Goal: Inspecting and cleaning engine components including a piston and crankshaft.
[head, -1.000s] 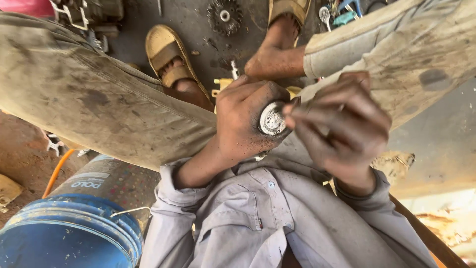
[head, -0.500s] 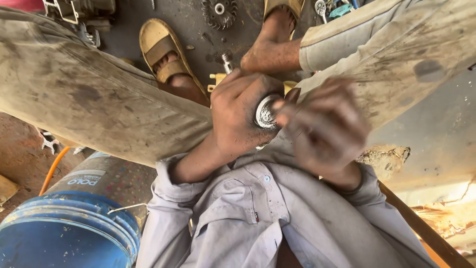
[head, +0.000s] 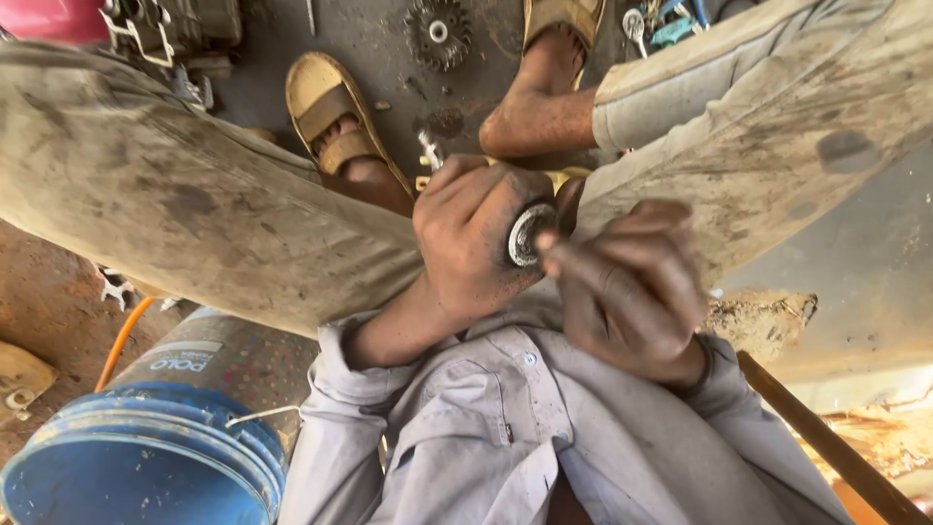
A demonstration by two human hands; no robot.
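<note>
— Firstly, where does the person's left hand (head: 476,238) stand?

— It is curled tight around a small round metal part (head: 526,234), silver with a dark centre, resembling a bearing. The part sits at the thumb side of the fist, its face turned toward the right hand, above the lap and between the knees.

— And the right hand (head: 627,287)?

— Its fingers are drawn together, and one fingertip (head: 550,242) presses against the rim of the round part. Whether anything is pinched between those fingers cannot be told; the view is slightly blurred there.

— State of clothing and posture?

— The person sits with knees spread, in stained khaki trousers (head: 194,209) and a grey shirt (head: 486,428). Both feet wear tan sandals; the left sandal (head: 330,117) is plainly seen on the dark ground.

— Items on the ground?

— A toothed sprocket (head: 436,31) lies between the feet, well apart from the hands. A blue bucket (head: 146,457) stands by the person's left side, with an orange hose (head: 121,335) just beside it. A wooden stick (head: 826,442) runs at a slant by the right side.
</note>
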